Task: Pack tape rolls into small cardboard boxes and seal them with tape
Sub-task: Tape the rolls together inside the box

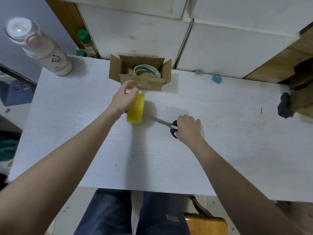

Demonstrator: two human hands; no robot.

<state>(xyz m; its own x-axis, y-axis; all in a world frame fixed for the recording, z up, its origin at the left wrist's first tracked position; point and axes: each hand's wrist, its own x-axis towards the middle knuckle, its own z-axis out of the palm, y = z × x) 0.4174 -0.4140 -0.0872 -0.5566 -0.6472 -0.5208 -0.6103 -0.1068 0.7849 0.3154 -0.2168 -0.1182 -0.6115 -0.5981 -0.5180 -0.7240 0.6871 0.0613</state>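
A small brown cardboard box (140,73) is seen open at the far edge of the white table (220,133), a green-printed roll of clear tape (147,70) lying inside. A thick yellow tape roll (136,108) is held on edge by the left hand (122,99), fingers curled round it; a clear strip appears to be drawn from it towards the box front, though blur leaves this uncertain. Black-handled steel scissors (166,124), just right of the yellow roll, are gripped at the handles by the right hand (188,127). A white and pink bottle (42,48) and a blue binder clip (218,78) are seen farther off.
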